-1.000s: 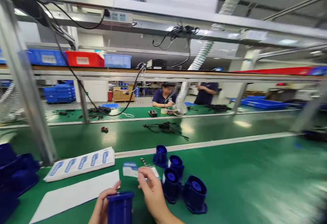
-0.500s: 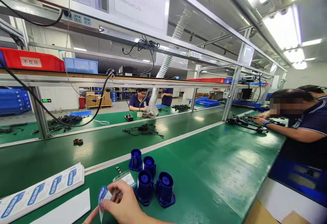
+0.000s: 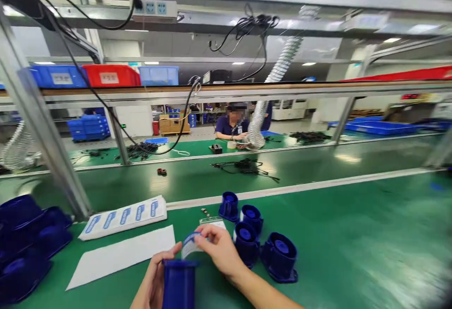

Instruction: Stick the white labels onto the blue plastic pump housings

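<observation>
My left hand (image 3: 154,275) is wrapped round the side of a dark blue plastic housing (image 3: 179,286), which has a flange at its upper end. Between the fingertips of my right hand (image 3: 223,251) is a curved blue-and-white label (image 3: 189,247), held just above that flange. The label's lower edge is close to the housing; whether they touch I cannot tell. Beside my right hand stand several more blue housings (image 3: 280,255) with round openings facing up. A card in a clear holder (image 3: 213,222) lies partly hidden behind my right hand.
Printed label sheets (image 3: 123,216) are stacked at the left, with a blank white strip (image 3: 123,255) in front. More blue parts (image 3: 23,238) sit at the far left. Cables (image 3: 245,167) lie across the rail. A person (image 3: 233,123) sits beyond the shelf.
The view has swung left. My left hand now shows with a blue housing in it. My right hand still pinches the label, now over the housing.
</observation>
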Available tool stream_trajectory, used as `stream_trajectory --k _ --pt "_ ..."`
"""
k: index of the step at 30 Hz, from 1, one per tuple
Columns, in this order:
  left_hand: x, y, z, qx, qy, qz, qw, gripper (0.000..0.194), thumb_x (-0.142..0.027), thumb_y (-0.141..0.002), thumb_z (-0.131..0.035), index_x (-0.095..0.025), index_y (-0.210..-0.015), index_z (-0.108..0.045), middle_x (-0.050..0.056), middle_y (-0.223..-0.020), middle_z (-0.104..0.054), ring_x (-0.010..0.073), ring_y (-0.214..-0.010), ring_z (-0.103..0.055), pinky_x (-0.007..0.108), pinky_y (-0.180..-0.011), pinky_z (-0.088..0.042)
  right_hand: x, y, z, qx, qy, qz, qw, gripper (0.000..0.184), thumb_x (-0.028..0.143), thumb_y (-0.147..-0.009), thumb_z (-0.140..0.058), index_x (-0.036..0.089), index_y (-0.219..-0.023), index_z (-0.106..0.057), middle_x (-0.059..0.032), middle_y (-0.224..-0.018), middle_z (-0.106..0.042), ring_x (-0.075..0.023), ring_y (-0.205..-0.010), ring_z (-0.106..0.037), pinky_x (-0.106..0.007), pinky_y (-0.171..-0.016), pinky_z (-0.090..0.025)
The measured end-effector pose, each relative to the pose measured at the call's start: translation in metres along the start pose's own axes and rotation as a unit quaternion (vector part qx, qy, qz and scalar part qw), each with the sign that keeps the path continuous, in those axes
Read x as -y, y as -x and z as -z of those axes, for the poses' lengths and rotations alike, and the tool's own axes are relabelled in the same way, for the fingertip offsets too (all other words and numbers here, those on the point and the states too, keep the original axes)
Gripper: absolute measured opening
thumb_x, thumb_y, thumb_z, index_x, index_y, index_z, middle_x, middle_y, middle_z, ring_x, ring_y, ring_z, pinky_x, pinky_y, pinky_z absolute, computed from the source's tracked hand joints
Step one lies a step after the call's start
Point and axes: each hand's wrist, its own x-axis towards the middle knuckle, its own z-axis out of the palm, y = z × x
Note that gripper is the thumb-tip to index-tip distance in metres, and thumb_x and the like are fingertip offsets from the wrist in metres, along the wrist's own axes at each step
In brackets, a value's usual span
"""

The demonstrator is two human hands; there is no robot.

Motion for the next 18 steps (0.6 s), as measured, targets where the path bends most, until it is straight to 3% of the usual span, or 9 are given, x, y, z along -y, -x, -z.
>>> stream_trajectory --k 1,3,5,6,8,10,13,18 --pt "-0.002 0.000 0.000 -0.010 -0.026 -0.011 1.000 0.094 -0.063 -0.052 -0.100 -0.030 -0.127 -0.056 0.013 -0.164 -0.039 0.0297 -0.118 -0.067 0.038 -0.097 -0.056 0.000 -0.001 0.001 -0.024 -0.004 0.000 1.000 0.059 0.071 -0.070 -0.087 0.017 -0.082 -0.067 -0.0123 -0.105 -0.072 -0.0279 -0.101 -0.066 -0.041 -0.092 -0.054" --pt "-0.005 -0.002 0.001 -0.034 -0.078 -0.022 0.996 0.095 -0.045 -0.057 -0.101 -0.034 -0.134 -0.047 0.012 -0.162 -0.039 0.0215 -0.104 -0.066 0.027 -0.080 -0.055 0.002 0.002 0.001 -0.048 -0.015 -0.003 0.999 0.065 0.072 -0.080 -0.080 0.019 -0.117 -0.069 -0.0144 -0.120 -0.068 -0.0291 -0.110 -0.064 -0.044 -0.097 -0.054" --pt "-0.006 -0.004 0.003 -0.048 -0.104 -0.026 0.993 0.097 -0.039 -0.060 -0.099 -0.034 -0.136 -0.040 0.013 -0.152 -0.047 0.0196 -0.100 -0.064 0.022 -0.072 -0.052 0.006 0.012 -0.003 -0.013 -0.023 -0.003 1.000 0.086 0.069 -0.087 -0.074 0.025 -0.154 -0.044 -0.0169 -0.139 -0.059 -0.0292 -0.121 -0.061 -0.046 -0.101 -0.053" --pt "-0.005 -0.005 0.004 -0.046 -0.105 -0.027 0.993 0.098 -0.040 -0.059 -0.099 -0.033 -0.136 -0.039 0.013 -0.147 -0.050 0.0211 -0.104 -0.063 0.022 -0.073 -0.051 0.007 0.019 -0.006 0.019 -0.018 -0.001 1.000 0.093 0.067 -0.090 -0.073 0.028 -0.163 -0.030 -0.0179 -0.147 -0.053 -0.0291 -0.127 -0.059 -0.047 -0.104 -0.053" --pt "-0.001 -0.004 0.004 -0.029 -0.095 -0.028 0.995 0.102 -0.039 -0.057 -0.101 -0.032 -0.137 -0.038 0.014 -0.147 -0.050 0.0253 -0.118 -0.061 0.024 -0.082 -0.053 0.010 0.033 -0.013 0.083 0.013 0.009 0.996 0.098 0.061 -0.094 -0.070 0.029 -0.167 -0.014 -0.0190 -0.155 -0.045 -0.0288 -0.136 -0.054 -0.049 -0.110 -0.049" --pt "0.005 -0.001 0.001 -0.007 -0.092 -0.030 0.995 0.102 -0.038 -0.056 -0.101 -0.032 -0.137 -0.039 0.014 -0.150 -0.047 0.0285 -0.129 -0.059 0.027 -0.090 -0.054 0.010 0.044 -0.021 0.113 0.050 0.035 0.992 0.093 0.054 -0.097 -0.067 0.028 -0.167 -0.012 -0.0186 -0.158 -0.041 -0.0287 -0.139 -0.050 -0.050 -0.113 -0.047" --pt "0.012 0.006 -0.008 0.013 -0.119 -0.038 0.992 0.088 -0.038 -0.065 -0.096 -0.030 -0.135 -0.044 0.016 -0.155 -0.041 0.0336 -0.137 -0.056 0.033 -0.097 -0.055 0.012 0.049 -0.031 0.107 0.083 0.092 0.987 0.093 0.042 -0.091 -0.070 0.026 -0.166 -0.017 -0.0181 -0.157 -0.041 -0.0306 -0.137 -0.051 -0.050 -0.110 -0.050" --pt "0.000 0.009 -0.022 -0.056 -0.184 -0.015 0.981 0.080 -0.035 -0.069 -0.094 -0.026 -0.134 -0.048 0.015 -0.155 -0.044 0.0344 -0.137 -0.056 0.037 -0.108 -0.055 0.022 0.051 -0.042 0.090 0.158 0.074 0.981 0.102 0.030 -0.080 -0.074 0.024 -0.165 -0.019 -0.0182 -0.157 -0.042 -0.0321 -0.136 -0.052 -0.053 -0.114 -0.047"
